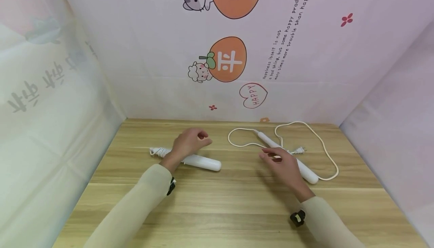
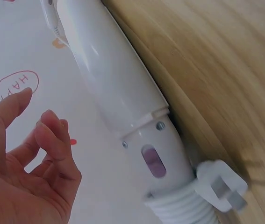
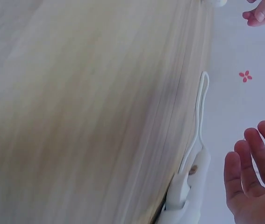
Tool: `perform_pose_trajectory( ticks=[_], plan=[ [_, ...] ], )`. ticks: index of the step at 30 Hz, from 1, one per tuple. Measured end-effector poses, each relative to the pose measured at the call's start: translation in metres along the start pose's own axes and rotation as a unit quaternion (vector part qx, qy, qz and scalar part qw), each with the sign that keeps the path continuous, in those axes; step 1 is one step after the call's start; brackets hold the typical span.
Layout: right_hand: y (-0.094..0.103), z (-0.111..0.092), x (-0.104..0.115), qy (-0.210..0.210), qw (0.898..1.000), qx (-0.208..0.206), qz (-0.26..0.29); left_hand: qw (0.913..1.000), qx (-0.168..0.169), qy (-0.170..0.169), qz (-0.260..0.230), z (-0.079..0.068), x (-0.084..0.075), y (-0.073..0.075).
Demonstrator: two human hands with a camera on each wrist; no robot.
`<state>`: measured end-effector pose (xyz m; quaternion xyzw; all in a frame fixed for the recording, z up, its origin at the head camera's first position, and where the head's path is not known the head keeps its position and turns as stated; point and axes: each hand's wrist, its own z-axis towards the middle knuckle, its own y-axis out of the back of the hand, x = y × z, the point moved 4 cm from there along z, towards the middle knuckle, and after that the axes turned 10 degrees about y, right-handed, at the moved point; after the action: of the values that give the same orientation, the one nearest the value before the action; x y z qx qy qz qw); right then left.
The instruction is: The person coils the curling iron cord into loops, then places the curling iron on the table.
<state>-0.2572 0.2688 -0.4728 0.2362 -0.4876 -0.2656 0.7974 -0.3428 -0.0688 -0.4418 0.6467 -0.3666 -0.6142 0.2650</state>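
My left hand [image 1: 190, 143] hovers over a white, rod-shaped corded appliance [image 1: 203, 162], its fingers loosely bent around nothing. That appliance's cord [image 1: 162, 151] is wound in coils about one end. In the left wrist view a plug [image 2: 221, 185] with flat prongs sits beside the coils, near an oval purplish switch [image 2: 153, 161]. My right hand [image 1: 283, 165] is held above a second white rod-shaped appliance [image 1: 307, 172], covering part of it, with relaxed fingers and nothing in them. This one's cord [image 1: 327, 152] lies loose in wide loops. Its plug [image 1: 299, 150] rests close to the rod.
Both appliances lie on a wood-grain tabletop [image 1: 217, 206]. A pale printed backdrop [image 1: 152, 71] rises behind the table's far edge, and pale sheets [image 1: 40, 146] hang at both sides. Loose cord loops spread across the back right.
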Motion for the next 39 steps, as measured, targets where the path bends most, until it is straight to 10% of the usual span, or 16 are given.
perform_pose_trajectory(
  ticks=[39],
  plan=[
    [0.071, -0.042, -0.077, -0.034, 0.995, -0.017, -0.088, 0.9975, 0.043, -0.054, 0.015, 0.014, -0.045, -0.050]
  ],
)
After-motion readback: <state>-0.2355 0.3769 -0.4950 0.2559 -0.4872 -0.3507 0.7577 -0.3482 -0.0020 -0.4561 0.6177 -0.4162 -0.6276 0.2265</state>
